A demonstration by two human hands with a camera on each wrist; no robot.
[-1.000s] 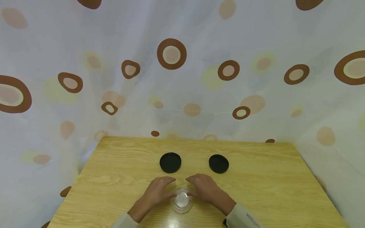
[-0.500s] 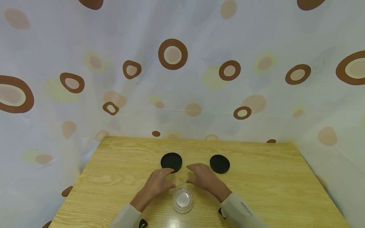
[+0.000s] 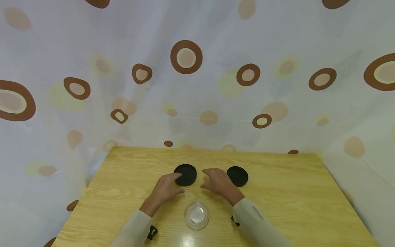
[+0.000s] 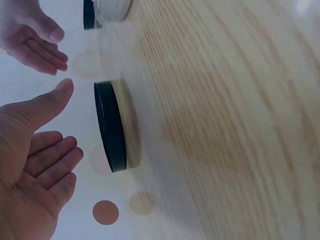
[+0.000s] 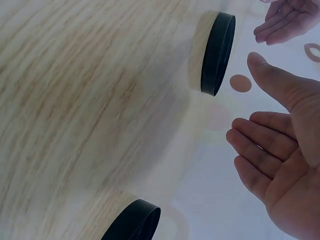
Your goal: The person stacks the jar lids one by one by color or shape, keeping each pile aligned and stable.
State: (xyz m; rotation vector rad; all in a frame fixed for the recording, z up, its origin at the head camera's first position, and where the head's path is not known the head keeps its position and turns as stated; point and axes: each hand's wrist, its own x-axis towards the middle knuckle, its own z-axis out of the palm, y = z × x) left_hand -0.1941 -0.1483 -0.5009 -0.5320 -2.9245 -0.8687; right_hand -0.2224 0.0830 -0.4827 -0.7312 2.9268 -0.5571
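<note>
A clear round glass container (image 3: 196, 215) stands on the wooden table between my forearms. Farther back lie two shallow round black lids, the left lid (image 3: 188, 174) and the right lid (image 3: 238, 175). My left hand (image 3: 164, 188) is in the air with fingers spread from the thumb, its fingertips overlapping the left lid in the head view. Palm facing inward, my right hand (image 3: 218, 181) hovers between the lids, and its back overlaps the edge of the right one. Both hands hold nothing; the left wrist view shows the left lid (image 4: 111, 127) apart from the left fingers.
The light wood table (image 3: 293, 199) reaches back to a pale curtain (image 3: 210, 89) printed with brown and yellow rounds, which also hangs along both sides. Black straps show under both sleeves near the table's front.
Both hands have moved forward from around the glass container to beside the black lids. The container stays where it was, now uncovered, and the lids have not moved.
</note>
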